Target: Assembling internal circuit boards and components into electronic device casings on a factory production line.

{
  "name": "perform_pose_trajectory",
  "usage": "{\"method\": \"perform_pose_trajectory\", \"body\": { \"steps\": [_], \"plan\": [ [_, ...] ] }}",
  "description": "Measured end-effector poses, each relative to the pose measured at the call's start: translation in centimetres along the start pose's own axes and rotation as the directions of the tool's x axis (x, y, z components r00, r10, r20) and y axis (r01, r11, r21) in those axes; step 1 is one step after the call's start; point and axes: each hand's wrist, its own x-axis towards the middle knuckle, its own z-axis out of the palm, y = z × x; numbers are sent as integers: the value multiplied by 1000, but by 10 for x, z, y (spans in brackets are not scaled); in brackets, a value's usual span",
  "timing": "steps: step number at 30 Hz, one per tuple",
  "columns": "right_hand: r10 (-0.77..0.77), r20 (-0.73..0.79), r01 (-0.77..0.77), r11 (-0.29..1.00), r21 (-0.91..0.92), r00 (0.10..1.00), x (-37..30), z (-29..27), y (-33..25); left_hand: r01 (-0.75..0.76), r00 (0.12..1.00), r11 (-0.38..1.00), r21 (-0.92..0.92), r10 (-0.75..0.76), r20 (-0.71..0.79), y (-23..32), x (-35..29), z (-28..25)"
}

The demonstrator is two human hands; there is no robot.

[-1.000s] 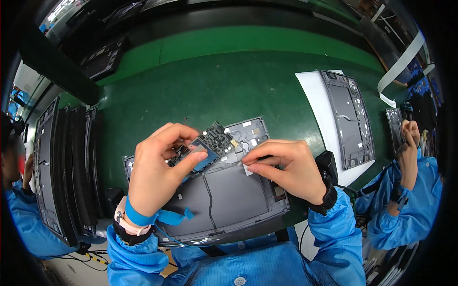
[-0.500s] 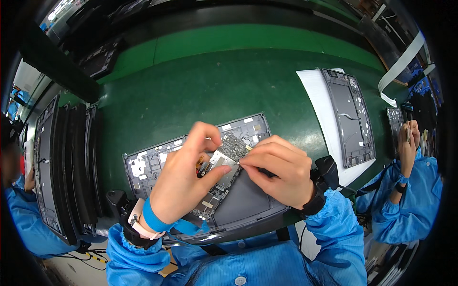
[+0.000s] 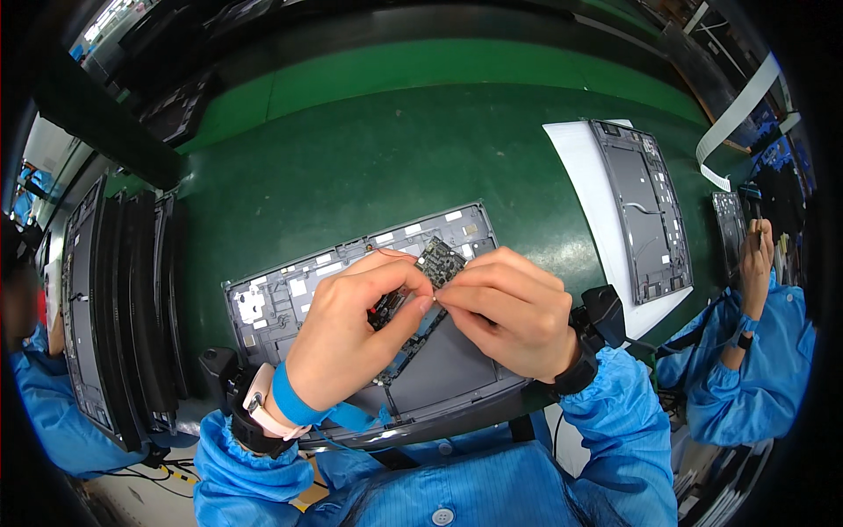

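A dark green circuit board (image 3: 441,262) is held tilted over a grey laptop casing (image 3: 457,373) on the bench in front of me. My left hand (image 3: 356,307) is closed round the board's left side, its thumb and forefinger pressed together over the board. My right hand (image 3: 518,307) pinches at the board's right edge, fingertips against those of the left. A tiny pale bit shows between the fingertips, too small to name. Much of the board's middle is covered by my fingers.
A second grey casing (image 3: 645,215) lies on white sheets (image 3: 575,167) at the right. Dark panels (image 3: 132,307) stand stacked on edge at the left. A co-worker's hands (image 3: 755,263) hold something small at far right; another person sits far left.
The board has been tilted, so its silvery plate no longer shows. My left thumb and forefinger have closed together and moved right to meet my right fingertips, which stay nearly in place.
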Motion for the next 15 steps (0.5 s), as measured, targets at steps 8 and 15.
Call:
{"method": "perform_pose_trajectory", "body": {
  "steps": [8,15],
  "plan": [
    [244,110,-253,965,71,963,7,-7,-5,-80,994,996,43,82,-66,-1,-1,2],
    [305,123,-320,937,136,944,7,-13,-2,56,997,989,-139,-62,-36,-3,-4,-4]
  ]
}}
